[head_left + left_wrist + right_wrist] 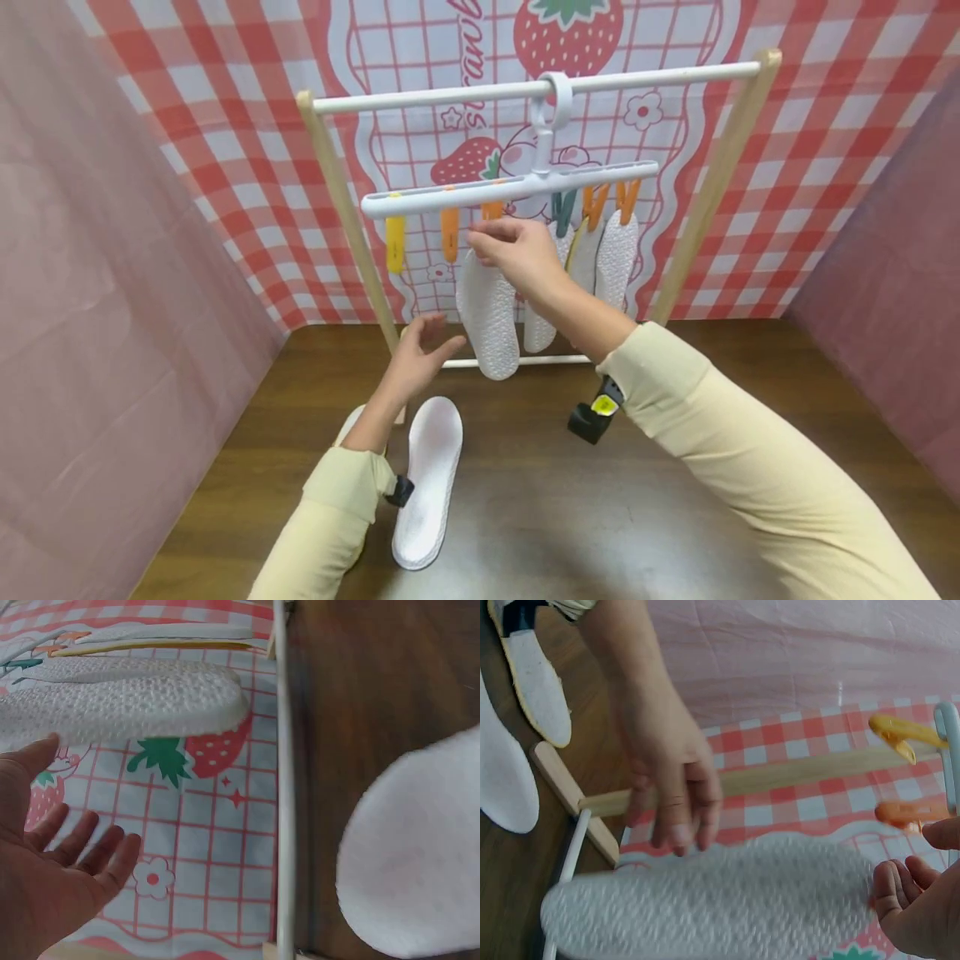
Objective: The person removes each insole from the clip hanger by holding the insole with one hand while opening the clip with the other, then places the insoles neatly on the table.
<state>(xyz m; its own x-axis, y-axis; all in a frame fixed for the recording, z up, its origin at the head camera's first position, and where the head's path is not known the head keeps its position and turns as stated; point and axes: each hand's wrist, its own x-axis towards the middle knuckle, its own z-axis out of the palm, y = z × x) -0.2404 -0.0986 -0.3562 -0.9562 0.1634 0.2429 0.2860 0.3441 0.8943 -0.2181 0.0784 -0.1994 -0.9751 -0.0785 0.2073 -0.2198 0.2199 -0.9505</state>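
A white textured insole (490, 321) hangs below the white hanger (457, 197), its upper end at an orange clothespin (492, 200) that my right hand partly hides. My right hand (521, 254) is at that upper end; the right wrist view shows its thumb and bent fingers (889, 889) apart, with a gap between them. Lower down, my left hand (422, 357) is held beside the insole with relaxed, spread fingers. In the left wrist view, its thumb overlaps the insole's edge (172, 712). Another white insole (431, 479) lies on the table near my left forearm.
Yellow (395, 233) and orange (449, 233) clothespins hang at the hanger's left. On its right, green (564, 212) and orange (628, 200) clothespins hold several insoles (617, 258). The hanger hooks over a rack rail (435, 97). A yellow-edged insole (536, 686) lies partly under my left forearm.
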